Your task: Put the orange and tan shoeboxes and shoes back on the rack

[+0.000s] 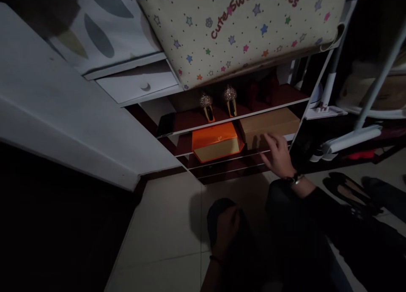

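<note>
Right hand point(279, 154), fingers spread and empty, touches brown box point(269, 122); left hand point(226, 228) grips dark shoe point(215, 211).

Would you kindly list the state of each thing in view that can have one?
Right hand: open, fingers spread, at the brown box.
Left hand: curled on a dark object; grip unclear.
Brown box: closed, lying on the shelf.
Orange box: closed, lying beside the brown box.
Glitter heels: upright pair, shelf above.
White drawer: pulled partly out.

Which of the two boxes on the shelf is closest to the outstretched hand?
The plain brown cardboard box, on the right. The right hand reaches just in front of it, whereas the bright orange box lies farther to the left.
</note>
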Demonstrator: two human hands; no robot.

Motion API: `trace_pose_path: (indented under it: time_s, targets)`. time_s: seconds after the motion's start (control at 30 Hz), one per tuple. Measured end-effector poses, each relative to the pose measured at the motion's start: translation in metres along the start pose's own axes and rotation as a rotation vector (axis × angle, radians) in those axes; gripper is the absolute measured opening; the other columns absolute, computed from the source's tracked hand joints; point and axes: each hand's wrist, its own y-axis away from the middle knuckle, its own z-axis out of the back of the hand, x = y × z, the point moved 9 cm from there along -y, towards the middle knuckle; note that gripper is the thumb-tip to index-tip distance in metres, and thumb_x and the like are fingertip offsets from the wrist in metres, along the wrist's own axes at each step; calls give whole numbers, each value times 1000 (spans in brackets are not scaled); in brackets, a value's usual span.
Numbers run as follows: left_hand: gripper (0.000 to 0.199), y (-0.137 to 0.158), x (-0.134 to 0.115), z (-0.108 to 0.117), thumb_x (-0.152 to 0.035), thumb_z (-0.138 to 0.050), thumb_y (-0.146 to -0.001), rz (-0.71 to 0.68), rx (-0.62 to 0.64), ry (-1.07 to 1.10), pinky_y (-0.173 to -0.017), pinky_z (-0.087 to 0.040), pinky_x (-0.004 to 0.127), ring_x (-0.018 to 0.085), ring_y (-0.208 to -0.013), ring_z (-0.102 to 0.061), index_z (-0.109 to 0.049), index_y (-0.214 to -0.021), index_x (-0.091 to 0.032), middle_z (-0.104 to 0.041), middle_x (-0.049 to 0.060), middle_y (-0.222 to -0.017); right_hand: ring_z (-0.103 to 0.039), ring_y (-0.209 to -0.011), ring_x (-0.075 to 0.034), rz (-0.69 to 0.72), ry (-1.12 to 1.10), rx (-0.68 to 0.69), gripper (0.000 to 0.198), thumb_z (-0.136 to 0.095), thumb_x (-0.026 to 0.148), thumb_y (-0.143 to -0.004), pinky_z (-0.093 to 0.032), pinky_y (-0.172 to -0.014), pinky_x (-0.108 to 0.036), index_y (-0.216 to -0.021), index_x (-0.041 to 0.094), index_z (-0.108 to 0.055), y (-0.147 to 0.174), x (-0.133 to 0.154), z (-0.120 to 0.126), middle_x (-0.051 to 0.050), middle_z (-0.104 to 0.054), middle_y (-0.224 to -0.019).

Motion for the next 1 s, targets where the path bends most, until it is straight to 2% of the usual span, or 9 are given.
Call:
trace_pose_path:
  time_s: [0.1,0.2,0.3,0.43,0.6,0.73,0.83,1.0]
  targets:
    - [30,-5,14,-5,-22,-51,-100,80,66,-36,-91,-63,38,26,-98,-80,-80,-109,-21,-83,11,-110,-27,-158,-46,104,138,45,95,-72,31,-97,-16,-126,-79,-175,31,-18,-32,-3,-19,-19,-25,-174]
    - [32,-4,26,-2,-25,-48,-101,146,98,-45,-92,-62,40,28,-99,-79,-80,-108,-21,-82,12,-110,-19,-162,-46,185,196,161,85,-69,23,-97,-1,-123,-83,-171,34,-29,-33,-6,-49,-17,-17,-179]
    - [35,0,36,6,-31,-47,-103,186,36,14,-95,-60,41,28,-104,-78,-78,-112,-21,-82,12,-112,-16,-163,-45,225,233,234,72,-61,18,-102,8,-119,-84,-168,32,-38,-25,-15,-72,-17,-19,-179]
    - [34,0,45,4,-33,-47,-103,212,-5,38,-92,-59,40,29,-104,-77,-78,-112,-20,-81,13,-112,-13,-163,-41,248,277,180,79,-66,19,-101,10,-117,-86,-170,38,-33,-28,-31,-77,-17,-15,-180]
    - [34,-17,55,-10,-30,-47,-103,259,30,-26,-90,-58,39,29,-101,-77,-77,-113,-19,-81,14,-110,-28,-157,-42,356,279,15,94,-69,19,-100,-4,-119,-88,-173,49,-17,-23,-30,-49,-14,-8,-181]
    - [31,-38,51,-25,-23,-50,-100,307,59,-27,-91,-56,36,26,-103,-77,-78,-113,-17,-81,13,-113,-36,-153,-42,418,250,19,99,-76,22,-97,-13,-120,-87,-171,53,-18,5,-36,-14,-12,-4,-181]
    - [29,-54,36,-51,-19,-52,-100,314,133,-43,-92,-56,34,24,-99,-77,-79,-108,-18,-81,12,-107,-38,-152,-41,432,197,31,100,-82,26,-93,-15,-121,-87,-168,57,-24,30,-48,21,-8,-5,-181]
    - [33,-66,17,-95,-26,-54,-103,270,207,-29,-108,-53,38,26,-117,-76,-78,-126,-20,-80,13,-124,-40,-152,-42,421,88,9,101,-87,27,-90,-14,-122,-86,-165,61,-29,63,-60,76,-4,-14,-181]
